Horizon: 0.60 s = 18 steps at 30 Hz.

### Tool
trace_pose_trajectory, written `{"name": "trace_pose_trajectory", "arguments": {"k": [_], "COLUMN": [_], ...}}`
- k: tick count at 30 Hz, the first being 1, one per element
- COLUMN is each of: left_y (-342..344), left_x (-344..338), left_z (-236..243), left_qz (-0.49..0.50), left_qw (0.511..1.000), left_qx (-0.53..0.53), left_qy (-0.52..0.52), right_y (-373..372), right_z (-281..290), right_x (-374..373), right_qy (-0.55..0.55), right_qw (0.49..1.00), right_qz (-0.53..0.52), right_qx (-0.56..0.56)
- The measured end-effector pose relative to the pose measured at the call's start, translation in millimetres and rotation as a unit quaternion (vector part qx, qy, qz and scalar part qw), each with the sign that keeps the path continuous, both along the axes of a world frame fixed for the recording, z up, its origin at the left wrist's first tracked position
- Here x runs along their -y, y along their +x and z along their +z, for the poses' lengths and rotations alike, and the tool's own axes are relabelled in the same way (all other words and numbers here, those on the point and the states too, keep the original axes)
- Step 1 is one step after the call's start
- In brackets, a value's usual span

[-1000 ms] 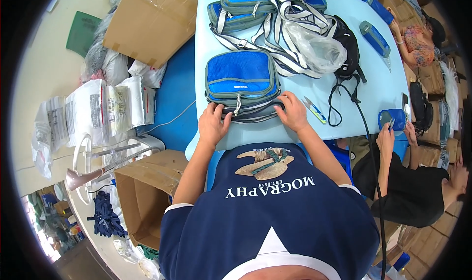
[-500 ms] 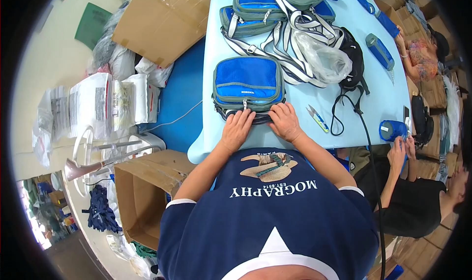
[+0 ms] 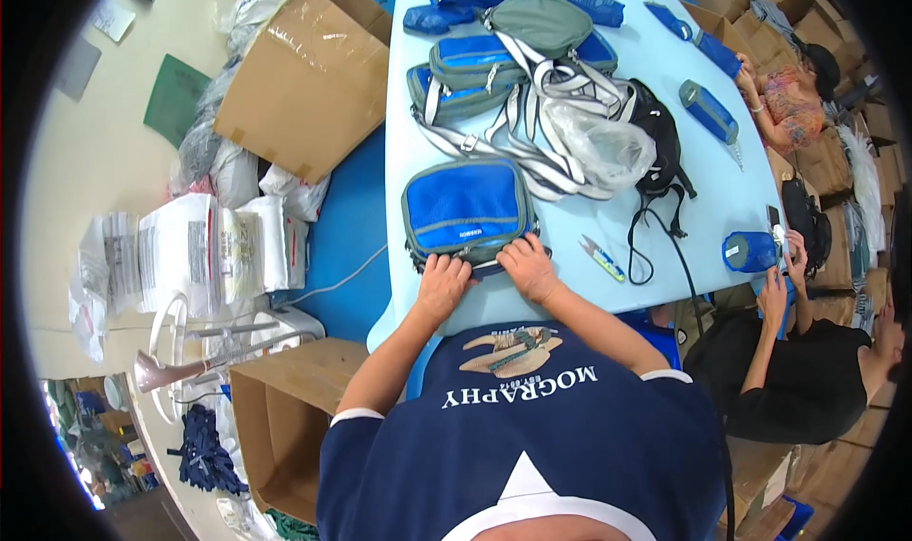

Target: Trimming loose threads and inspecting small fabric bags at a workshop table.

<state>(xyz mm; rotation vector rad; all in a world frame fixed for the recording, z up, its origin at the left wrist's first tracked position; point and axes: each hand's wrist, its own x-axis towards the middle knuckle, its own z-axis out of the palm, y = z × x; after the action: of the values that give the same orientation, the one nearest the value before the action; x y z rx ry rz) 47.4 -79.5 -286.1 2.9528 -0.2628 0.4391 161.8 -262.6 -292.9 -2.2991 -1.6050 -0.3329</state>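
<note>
A blue bag with grey trim [image 3: 465, 199] lies flat on the light blue table, its near edge toward me. My left hand [image 3: 445, 287] grips the left part of that edge, with its fingers curled over the dark trim. At the right part, my right hand [image 3: 528, 267] holds the same edge in bent fingers; both thumbs are hard to make out. Beyond the bag are stacked blue and grey bags [image 3: 475, 61] and tangled striped straps [image 3: 532, 151]. To the right of my right hand lie small thread snips [image 3: 602, 258].
A clear plastic bag [image 3: 608, 151] and a black bag [image 3: 655, 128] with a long cord lie beyond the snips. On the right, a person in black handles a blue pouch [image 3: 750, 251]; another person sits farther off. Cardboard boxes [image 3: 304, 75] and an open carton [image 3: 285, 408] stand left.
My view has shifted, so the table's things sit lower and more to the left. Both hands stay at the bag's near edge, the fingers now more curled around it.
</note>
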Motion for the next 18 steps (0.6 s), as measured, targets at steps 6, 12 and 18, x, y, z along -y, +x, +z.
{"name": "trace_pose_trajectory", "arguments": {"k": [6, 12, 18], "left_y": [13, 23, 18], "left_x": [-14, -44, -47], "left_z": [9, 3, 5], "left_qz": [0.014, 0.001, -0.02], "left_qw": [1.0, 1.0, 0.999], "left_qx": [0.019, 0.01, -0.022], "left_qy": [-0.009, 0.019, 0.019], "right_y": [22, 54, 51], "right_z": [15, -14, -3], "right_x": [-12, -2, -2], "right_qy": [0.008, 0.007, -0.005], "right_qw": [1.0, 1.0, 0.999], "right_qz": [-0.014, -0.013, 0.019], "right_qx": [0.006, 0.006, 0.026]}}
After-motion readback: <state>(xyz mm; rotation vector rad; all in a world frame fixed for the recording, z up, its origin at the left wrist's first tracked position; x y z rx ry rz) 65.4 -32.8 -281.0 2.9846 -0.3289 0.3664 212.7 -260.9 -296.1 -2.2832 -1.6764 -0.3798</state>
